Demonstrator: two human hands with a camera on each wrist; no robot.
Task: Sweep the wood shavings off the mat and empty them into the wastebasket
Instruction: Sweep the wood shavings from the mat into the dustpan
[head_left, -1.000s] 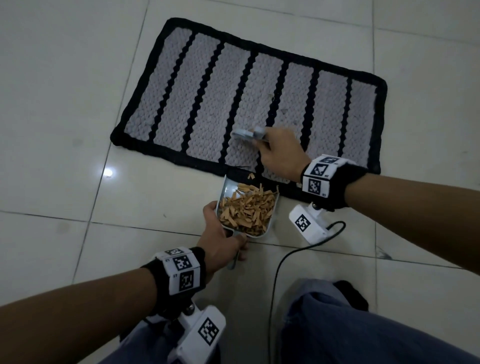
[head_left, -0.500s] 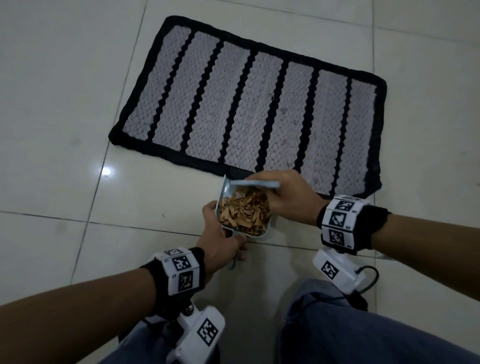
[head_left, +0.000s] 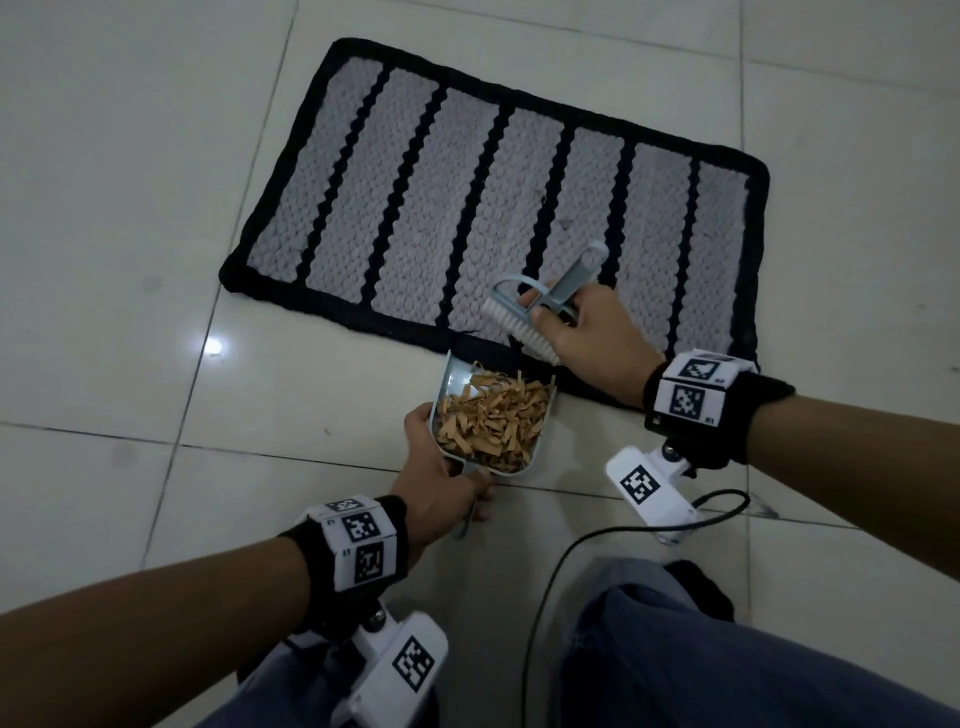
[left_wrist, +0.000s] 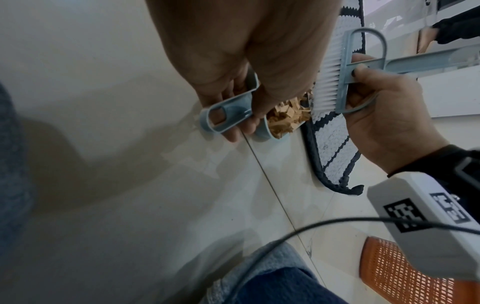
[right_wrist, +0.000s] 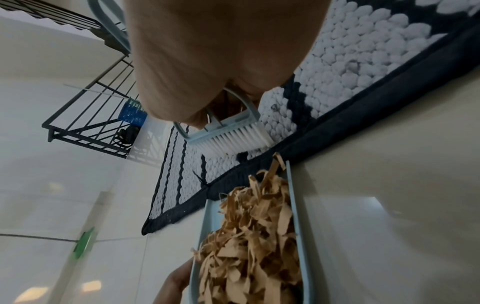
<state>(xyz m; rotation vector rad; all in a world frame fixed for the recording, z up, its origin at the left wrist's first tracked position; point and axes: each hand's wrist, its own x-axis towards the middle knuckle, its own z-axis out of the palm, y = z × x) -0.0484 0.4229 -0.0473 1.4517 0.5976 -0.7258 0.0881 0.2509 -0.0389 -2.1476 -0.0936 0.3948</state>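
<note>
This looks like a home, probably a hallway or landing beside a staircase. The floor (head_left: 130, 218) is glossy pale tile with thin dark grout lines, and a woven grey mat (head_left: 467, 208) with black stripes and a black border lies flat on it. Beyond the mat's far end a black metal stair railing (right_wrist: 85, 115) rises, with a blue plastic basket (right_wrist: 132, 112) just behind its bars. Near the mat's right end stands an orange mesh wastebasket (left_wrist: 405, 273)

Bare tiled floor (head_left: 130, 260) lies open left of the mat (head_left: 467, 208) and dustpan (head_left: 447, 384). To the right, an orange mesh wastebasket (left_wrist: 405, 273), a trailing cable (head_left: 545, 597) and the person's knees (head_left: 701, 665) crowd the way.
</note>
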